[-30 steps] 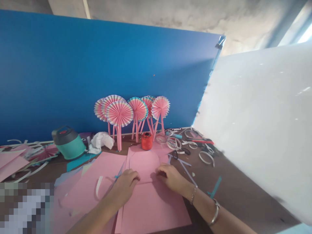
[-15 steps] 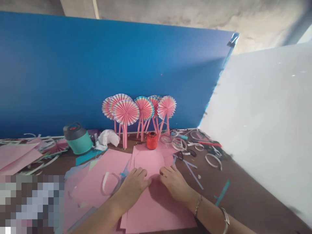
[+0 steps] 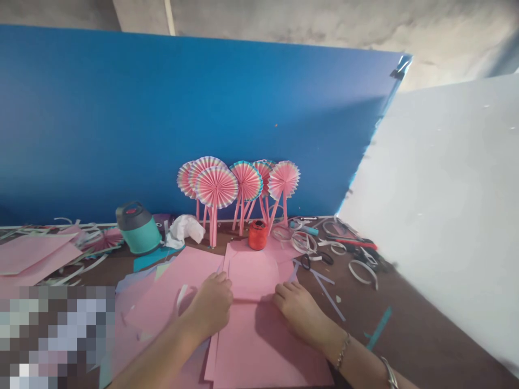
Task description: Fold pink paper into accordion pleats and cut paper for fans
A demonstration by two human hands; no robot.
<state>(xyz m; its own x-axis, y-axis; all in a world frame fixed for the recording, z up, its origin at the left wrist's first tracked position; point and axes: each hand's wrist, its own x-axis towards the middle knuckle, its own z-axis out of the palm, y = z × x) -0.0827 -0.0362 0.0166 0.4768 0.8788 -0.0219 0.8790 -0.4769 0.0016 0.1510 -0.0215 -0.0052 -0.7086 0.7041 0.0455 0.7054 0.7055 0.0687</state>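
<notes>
A pink paper sheet [image 3: 253,276] lies in front of me, its far part curled or folded over, with a crease running across between my hands. My left hand [image 3: 214,302] is closed at the left end of that crease, its fingers curled at the paper's edge. At the right end, my right hand [image 3: 299,313] has its fingers bent and pressed together on the same paper. Both sets of fingertips are partly hidden. Beneath are more pink sheets [image 3: 275,356], stacked and slightly askew. A red spool of thread [image 3: 258,235] stands just beyond the paper.
Several pleated pink paper fans [image 3: 216,187] on sticks lean against the blue board [image 3: 162,108]. A teal container [image 3: 141,235], crumpled white tissue [image 3: 185,231] and loose sheets [image 3: 174,275] lie left. Scissors [image 3: 318,259], paper strips [image 3: 363,273] and a white panel [image 3: 454,216] are right.
My hands have drawn apart along the crease since half a second ago, the left one moving left with its fingers curling in. The view has shifted, so the scene sits further right.
</notes>
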